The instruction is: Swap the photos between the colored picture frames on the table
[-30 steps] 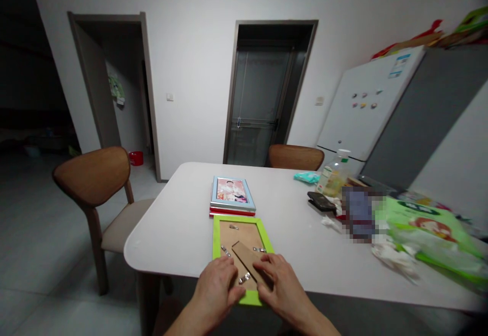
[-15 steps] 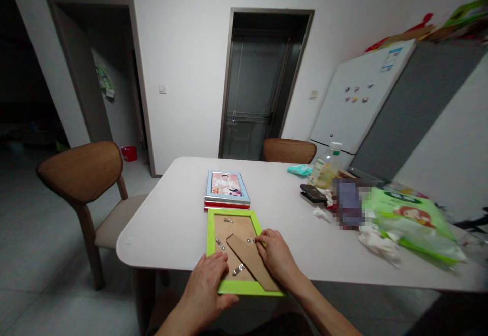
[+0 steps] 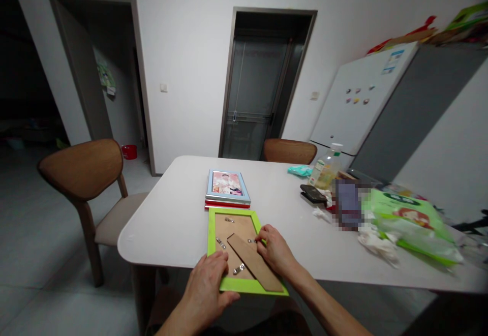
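A lime-green picture frame (image 3: 212, 234) lies face down at the table's near edge, its lower end jutting past the edge. Its brown backboard (image 3: 224, 252) carries a slanted stand leg (image 3: 253, 264) and several small metal clips (image 3: 239, 269). My left hand (image 3: 208, 277) holds the lower left side, fingers on top and thumb at the bottom rim. At the right side, the curled fingers of my right hand (image 3: 276, 249) pinch at a metal clip (image 3: 251, 241), partly hiding it. Just beyond lies a stack of frames, a light-blue one (image 3: 227, 184) with a photo above a red one (image 3: 232, 205).
On the white table's (image 3: 163, 224) right side are a bottle (image 3: 325, 167), a black wallet-like item (image 3: 313, 193), a blurred-out phone-like object (image 3: 348, 204), crumpled tissues (image 3: 379, 244) and a green package (image 3: 414, 219). Wooden chairs (image 3: 82, 168) stand at the left and far side.
Almost nothing differs. The fingers of my right hand have shifted slightly at the clip, and the view has moved a little.
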`<act>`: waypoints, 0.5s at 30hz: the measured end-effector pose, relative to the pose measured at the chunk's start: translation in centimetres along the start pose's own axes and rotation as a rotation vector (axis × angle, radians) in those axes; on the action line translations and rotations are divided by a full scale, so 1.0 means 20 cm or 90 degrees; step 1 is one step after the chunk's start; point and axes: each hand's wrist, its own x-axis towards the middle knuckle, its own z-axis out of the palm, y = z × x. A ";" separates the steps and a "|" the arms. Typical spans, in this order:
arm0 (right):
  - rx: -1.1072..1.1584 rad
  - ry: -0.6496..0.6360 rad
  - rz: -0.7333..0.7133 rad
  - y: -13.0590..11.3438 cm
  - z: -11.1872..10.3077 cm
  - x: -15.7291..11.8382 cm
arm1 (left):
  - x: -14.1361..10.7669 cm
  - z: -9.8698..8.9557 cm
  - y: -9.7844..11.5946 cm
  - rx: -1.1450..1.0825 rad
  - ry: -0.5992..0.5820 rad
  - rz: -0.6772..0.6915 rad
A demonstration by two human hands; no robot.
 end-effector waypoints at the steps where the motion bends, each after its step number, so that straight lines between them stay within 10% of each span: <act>1: 0.001 0.001 0.000 0.00 0.00 0.00 | 0.00 0.00 0.00 0.000 -0.001 0.000; 15: 0.047 -0.010 -0.170 -0.15 -0.06 -0.14 | -0.01 0.00 -0.02 -0.014 -0.007 0.015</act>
